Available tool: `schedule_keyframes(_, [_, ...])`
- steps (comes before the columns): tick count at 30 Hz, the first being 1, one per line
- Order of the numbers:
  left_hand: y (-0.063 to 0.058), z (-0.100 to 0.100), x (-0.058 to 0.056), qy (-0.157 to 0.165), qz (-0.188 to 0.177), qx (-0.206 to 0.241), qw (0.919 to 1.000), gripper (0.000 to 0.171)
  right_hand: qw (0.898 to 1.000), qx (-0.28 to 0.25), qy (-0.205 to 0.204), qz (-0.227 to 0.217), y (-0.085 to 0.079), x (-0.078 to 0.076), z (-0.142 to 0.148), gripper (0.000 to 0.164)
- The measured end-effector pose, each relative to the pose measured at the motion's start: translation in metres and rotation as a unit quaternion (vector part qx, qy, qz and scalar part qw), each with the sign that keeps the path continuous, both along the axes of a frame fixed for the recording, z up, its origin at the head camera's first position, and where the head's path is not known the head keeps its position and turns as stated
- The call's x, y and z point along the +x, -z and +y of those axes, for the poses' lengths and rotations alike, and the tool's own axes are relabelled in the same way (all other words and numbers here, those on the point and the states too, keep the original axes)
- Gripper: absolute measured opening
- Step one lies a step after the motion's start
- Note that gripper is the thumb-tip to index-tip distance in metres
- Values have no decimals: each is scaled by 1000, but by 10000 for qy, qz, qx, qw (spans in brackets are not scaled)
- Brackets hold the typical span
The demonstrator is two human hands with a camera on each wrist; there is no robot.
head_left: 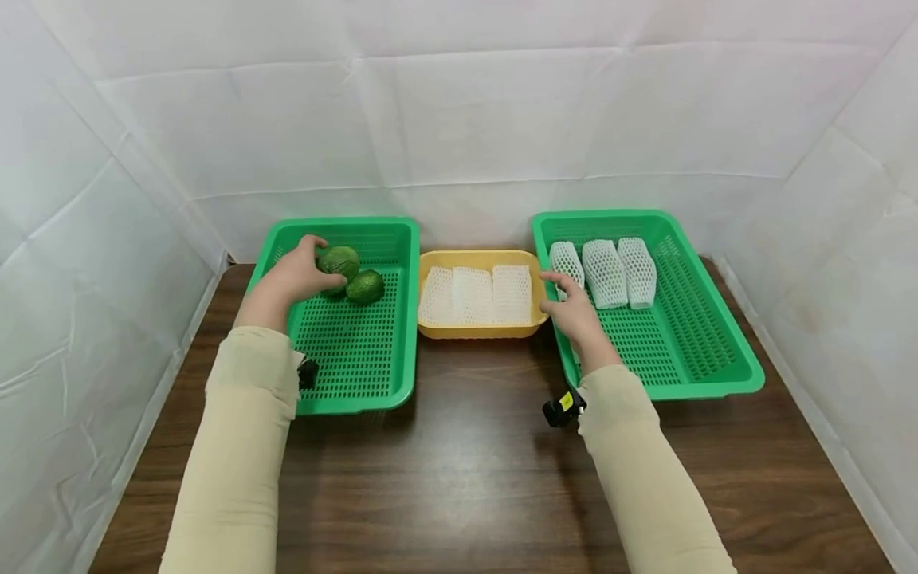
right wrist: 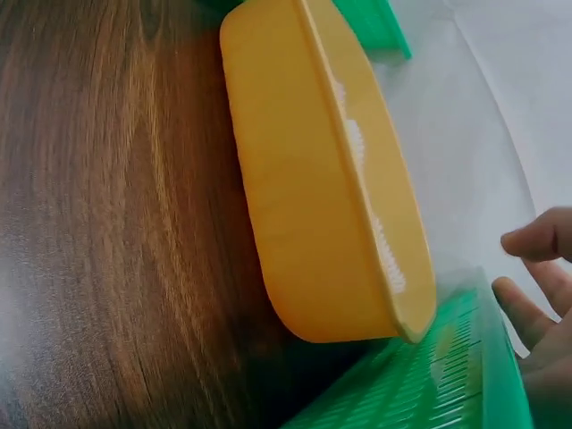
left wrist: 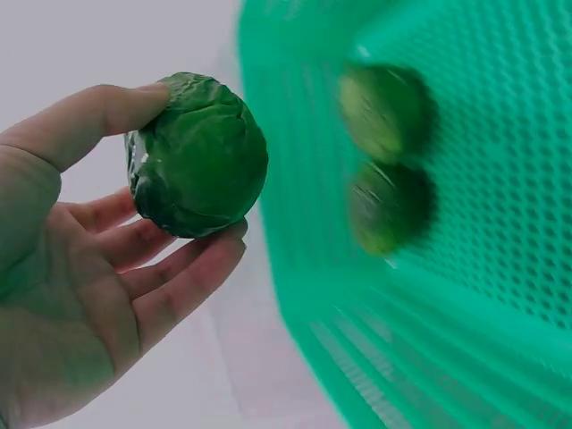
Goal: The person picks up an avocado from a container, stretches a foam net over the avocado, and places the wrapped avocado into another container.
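Observation:
My left hand (head_left: 292,275) grips a round, dark green, glossy fruit (left wrist: 201,156) with a creased surface, thumb on one side and fingers on the other. It is over the left green basket (head_left: 409,343), where two more green fruits (left wrist: 391,207) lie side by side; one green fruit (head_left: 366,287) shows clearly in the head view, the other mostly hidden. My right hand (head_left: 576,315) holds nothing, its thumb and fingers apart. It hovers at the left rim of the right green basket (head_left: 717,383), beside the yellow tray (head_left: 480,331).
Several flat white foam net sleeves (head_left: 472,295) lie in the yellow tray between the baskets. Three rounded, bulging net sleeves (head_left: 605,273) lie in the right basket's far part. Dark wood tabletop (head_left: 459,446) extends in front; white sheeting (head_left: 473,119) closes the back and sides.

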State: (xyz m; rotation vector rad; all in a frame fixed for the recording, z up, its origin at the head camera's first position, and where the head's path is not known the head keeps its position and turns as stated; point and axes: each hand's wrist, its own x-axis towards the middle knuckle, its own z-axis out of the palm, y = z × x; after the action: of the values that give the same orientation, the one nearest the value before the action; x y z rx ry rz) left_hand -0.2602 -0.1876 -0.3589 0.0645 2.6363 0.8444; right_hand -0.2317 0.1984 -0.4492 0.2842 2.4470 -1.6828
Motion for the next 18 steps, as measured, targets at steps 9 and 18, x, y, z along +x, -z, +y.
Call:
schedule_keyframes(9, [1,46,25,41,819,575,9950,65,9997,-125,-2,212,-2,16,-4,55])
schedule_keyframes(18, [33,92,57,-421,1340,1637,9765,61,9978,-487,452,-61,5,24,-4,60])
